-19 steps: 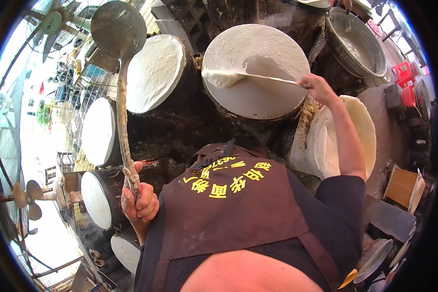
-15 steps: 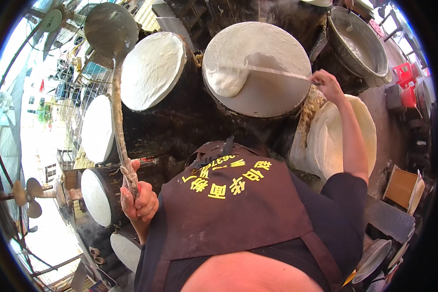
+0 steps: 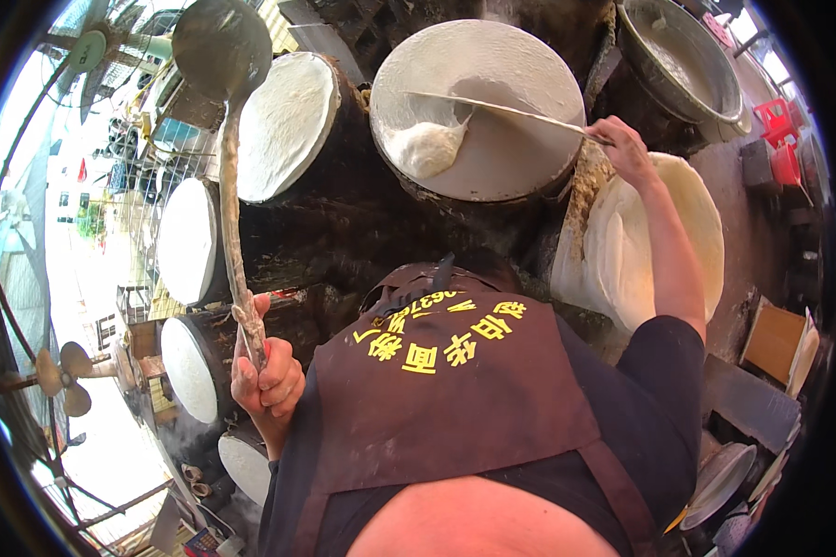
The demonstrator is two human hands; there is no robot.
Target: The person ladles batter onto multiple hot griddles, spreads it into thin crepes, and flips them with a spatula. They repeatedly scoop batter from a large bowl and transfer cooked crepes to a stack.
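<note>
My left hand (image 3: 274, 376) is closed round the batter-crusted handle of a long ladle (image 3: 221, 51), held upright with its round metal bowl at the top. In my closed right hand (image 3: 627, 151) is a long, thin spatula (image 3: 515, 112), reaching leftward over the round griddle (image 3: 539, 153) in front of me. A rounded lump of wet white batter (image 3: 425, 150) lies on the griddle's near left part, drawn to a small peak that comes up close to the blade. A thin white film coats the far and left side of the plate; grey surface shows beside the lump.
More round griddles covered with white batter, such as this one (image 3: 288, 125), curve down the left. A large pot (image 3: 683, 70) of batter stands far right. Below it lies a stack of thin pale sheets (image 3: 664, 241). A fan (image 3: 88, 51) and red stools (image 3: 780, 139) stand farther off.
The batter lump has drawn together, with a peak pulled up at its right. The spatula was blurred and now shows sharply, its left tip farther from the lump. My left hand keeps the ladle.
</note>
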